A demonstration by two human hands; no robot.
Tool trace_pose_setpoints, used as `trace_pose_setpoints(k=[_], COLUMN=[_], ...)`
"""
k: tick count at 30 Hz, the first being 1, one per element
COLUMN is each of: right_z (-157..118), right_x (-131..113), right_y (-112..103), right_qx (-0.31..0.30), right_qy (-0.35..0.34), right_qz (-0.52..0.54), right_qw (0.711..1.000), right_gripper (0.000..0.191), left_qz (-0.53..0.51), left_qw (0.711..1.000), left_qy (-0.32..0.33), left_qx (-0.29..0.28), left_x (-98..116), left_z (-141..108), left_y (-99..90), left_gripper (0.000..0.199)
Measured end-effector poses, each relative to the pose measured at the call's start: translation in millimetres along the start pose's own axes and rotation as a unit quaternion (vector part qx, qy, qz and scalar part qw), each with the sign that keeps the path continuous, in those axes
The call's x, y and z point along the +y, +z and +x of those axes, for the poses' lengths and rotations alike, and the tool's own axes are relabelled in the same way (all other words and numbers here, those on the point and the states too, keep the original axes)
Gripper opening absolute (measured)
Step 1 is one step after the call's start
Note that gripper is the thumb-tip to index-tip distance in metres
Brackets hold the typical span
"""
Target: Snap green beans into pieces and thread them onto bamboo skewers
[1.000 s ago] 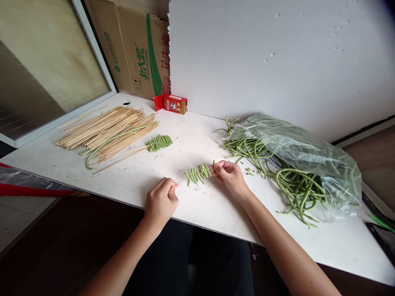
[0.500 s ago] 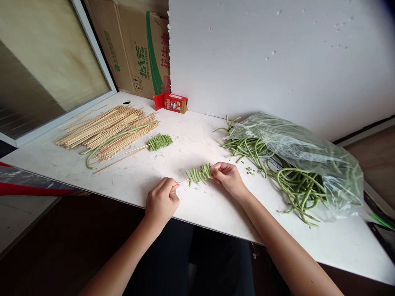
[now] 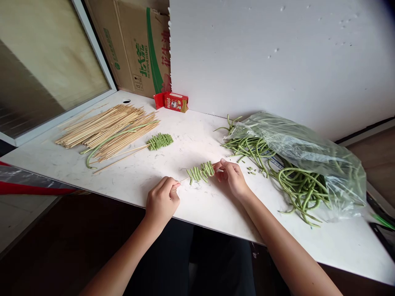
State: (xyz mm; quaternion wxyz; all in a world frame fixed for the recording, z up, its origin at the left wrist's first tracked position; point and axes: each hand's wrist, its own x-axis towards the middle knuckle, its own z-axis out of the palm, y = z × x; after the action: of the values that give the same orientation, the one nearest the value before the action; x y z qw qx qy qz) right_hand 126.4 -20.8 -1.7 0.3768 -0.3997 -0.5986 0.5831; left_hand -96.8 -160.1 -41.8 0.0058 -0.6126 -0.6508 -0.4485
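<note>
My left hand [image 3: 163, 197] is closed around the bare end of a thin wooden skewer [image 3: 184, 179]. Short cut pieces of green bean [image 3: 200, 172] sit crosswise along that skewer, with small gaps between some of them. At its far end, the curled fingers of my right hand [image 3: 232, 176] touch the tip beside the last piece; the exact grip is partly hidden. Behind my hands, a finished-looking row of bean pieces [image 3: 160, 141] lies on the table, threaded on skewers whose bare ends point left.
A large pile of bare skewers [image 3: 108, 129] lies at the left with a long bean [image 3: 105, 144] across it. At the right, a clear plastic bag [image 3: 308, 144] spills long green beans [image 3: 304, 187]. A small red box [image 3: 176, 102] stands at the back near a cardboard carton [image 3: 132, 49].
My right hand has shifted slightly right, away from the bean pieces, and its fingers have loosened from their earlier pinch. My left hand keeps its hold on the skewer.
</note>
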Motion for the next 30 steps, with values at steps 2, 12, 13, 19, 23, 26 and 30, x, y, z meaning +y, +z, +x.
trace_pose_setpoints(k=[2,12,13,19,23,26,30], right_z=[0,2,2,4,5,7,12], right_x=[0,3,3,5,1,1,1], right_y=[0,-1,-1,-7,-12,-19,-33], right_qx=[-0.001,-0.020,-0.022,-0.003,0.013,0.037,0.093], right_qy=[0.007,0.023,0.023,0.016,0.008,-0.011,-0.038], right_qz=[0.014,0.023,0.026,0.010,-0.038,-0.058,-0.059], right_qw=[1.000,0.999,0.999,1.000,0.999,0.998,0.993], right_gripper=[0.059,0.066,0.067,0.078,0.084,0.085,0.080], left_qz=[0.001,0.006,0.005,0.010,0.011,0.014,0.018], left_qw=[1.000,1.000,1.000,1.000,1.000,1.000,1.000], left_qy=[-0.004,0.000,-0.001,-0.004,0.003,0.005,0.001], left_qx=[-0.003,0.001,0.001,0.003,0.005,0.005,0.000], left_x=[0,2,2,1,1,1,0], left_z=[0,2,2,1,1,2,4], left_y=[0.0,-1.1,-1.1,-0.5,-0.5,-0.6,-1.3], left_gripper=[0.021,0.020,0.020,0.017,0.015,0.015,0.016])
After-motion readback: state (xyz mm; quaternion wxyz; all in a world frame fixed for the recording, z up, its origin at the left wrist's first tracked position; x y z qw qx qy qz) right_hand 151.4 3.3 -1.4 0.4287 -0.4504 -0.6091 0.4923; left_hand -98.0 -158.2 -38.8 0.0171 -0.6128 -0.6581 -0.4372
